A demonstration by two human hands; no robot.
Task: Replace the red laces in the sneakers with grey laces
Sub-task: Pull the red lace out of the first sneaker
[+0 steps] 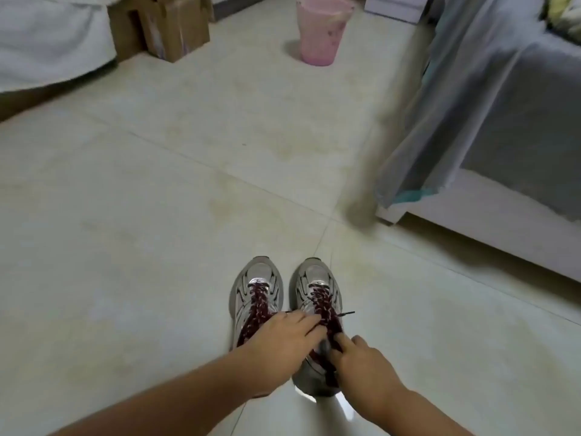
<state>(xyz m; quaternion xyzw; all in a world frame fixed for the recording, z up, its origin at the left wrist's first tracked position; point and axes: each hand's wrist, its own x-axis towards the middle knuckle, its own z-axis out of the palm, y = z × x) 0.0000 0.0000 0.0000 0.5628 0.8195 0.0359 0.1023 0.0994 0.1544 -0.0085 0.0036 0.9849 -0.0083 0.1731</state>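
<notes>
Standing side by side on the pale tiled floor (157,215), toes pointing away from the person, the two grey sneakers sit close to the near edge of the floor in view, probably set there so both hands can reach the lacing from behind the heels. A sofa draped in a grey cover (503,105) lines the far right side of the floor, cardboard boxes (169,26) stand at the far left, and a pink bin (320,29) stands at the far edge between them, all well apart from the shoes. No grey laces show anywhere, so the job looks barely begun: both shoes carry their dark red laces. The left sneaker (251,294) is untouched apart from the left wrist crossing over its heel end. The right sneaker (317,287) is the one being worked: the left hand (283,338) lies across its tongue with fingers loosely spread and pressing on the red laces (323,306), likely steadying the shoe. The right hand (364,360) comes in from the near right, its fingers curled at the knot area near the ankle opening; whether they actually pinch a lace I cannot tell. One thin dark lace tip (347,313) sticks out to the right, just beyond both hands.
</notes>
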